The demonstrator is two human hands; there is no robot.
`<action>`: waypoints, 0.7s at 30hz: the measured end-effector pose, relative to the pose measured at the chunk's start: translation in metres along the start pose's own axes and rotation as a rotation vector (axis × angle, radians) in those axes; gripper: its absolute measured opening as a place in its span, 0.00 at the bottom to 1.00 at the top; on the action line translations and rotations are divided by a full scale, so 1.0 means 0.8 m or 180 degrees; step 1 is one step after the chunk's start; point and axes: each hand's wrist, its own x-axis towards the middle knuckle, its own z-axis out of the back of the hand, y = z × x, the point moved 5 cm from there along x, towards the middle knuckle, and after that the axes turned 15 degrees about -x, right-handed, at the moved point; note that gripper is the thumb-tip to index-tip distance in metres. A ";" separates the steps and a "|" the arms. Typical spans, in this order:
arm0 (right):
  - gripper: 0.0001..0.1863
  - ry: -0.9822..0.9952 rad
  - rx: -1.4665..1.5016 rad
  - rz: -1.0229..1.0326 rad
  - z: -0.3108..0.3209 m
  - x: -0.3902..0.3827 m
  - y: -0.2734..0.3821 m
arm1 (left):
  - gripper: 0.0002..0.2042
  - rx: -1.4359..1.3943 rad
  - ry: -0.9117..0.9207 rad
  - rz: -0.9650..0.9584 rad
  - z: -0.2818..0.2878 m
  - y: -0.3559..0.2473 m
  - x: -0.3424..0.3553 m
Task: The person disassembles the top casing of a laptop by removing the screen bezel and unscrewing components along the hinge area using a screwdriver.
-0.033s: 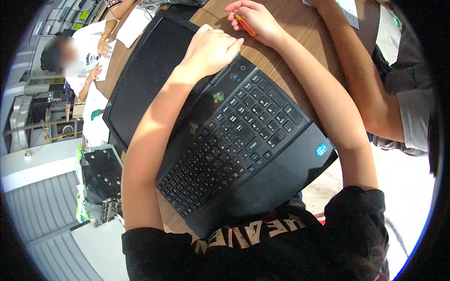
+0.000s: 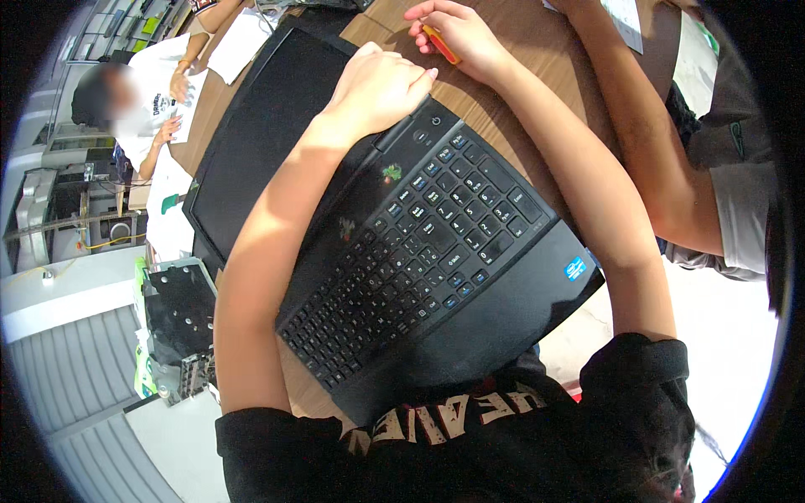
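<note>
A black laptop (image 2: 495, 327) lies opened wide, slanted across the table, its dark screen (image 2: 251, 142) leaning away to the left. Over the screen's right edge, close to the hinge, my left hand (image 2: 373, 92) is closed with bent fingers. Its fingertips are hidden behind the knuckles. Past the laptop's far right corner, my right hand (image 2: 461, 42) holds a tool by its red and yellow handle (image 2: 440, 45). The fingers cover the rest of that tool, so its kind does not show.
Another person's forearm (image 2: 637, 142) rests along the table's right side beside a paper (image 2: 622, 23). Across the wooden table (image 2: 495, 109), a person in a white shirt (image 2: 155, 92) sits near white sheets (image 2: 239, 50). A black metal computer part (image 2: 180, 310) stands at left.
</note>
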 end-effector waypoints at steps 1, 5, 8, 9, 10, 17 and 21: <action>0.11 0.0025 -0.0014 -0.0014 -0.003 0.001 0.000 | 0.20 0.0126 0.0131 0.0039 -0.001 0.003 -0.002; 0.11 -0.0065 0.0063 -0.0112 -0.005 -0.002 -0.001 | 0.21 0.0199 0.0292 0.0086 -0.006 0.008 -0.006; 0.11 -0.0064 -0.0043 -0.0123 -0.008 -0.005 0.001 | 0.20 0.0204 0.0322 0.0133 -0.004 0.008 -0.013; 0.11 -0.0049 -0.0125 -0.0120 -0.011 -0.007 0.001 | 0.19 0.0265 0.0333 0.0221 -0.004 0.008 -0.017; 0.11 -0.0029 -0.0204 -0.0118 -0.015 -0.008 0.002 | 0.18 0.0326 0.0346 0.0316 -0.002 0.008 -0.023; 0.16 -0.0087 -0.0320 0.0126 0.014 -0.011 0.003 | 0.20 -0.1100 -0.1650 -0.0054 0.191 -0.103 -0.157; 0.18 -0.0500 -0.0415 0.0342 -0.041 -0.015 0.050 | 0.29 -0.1908 -0.1514 0.1673 0.198 -0.209 -0.304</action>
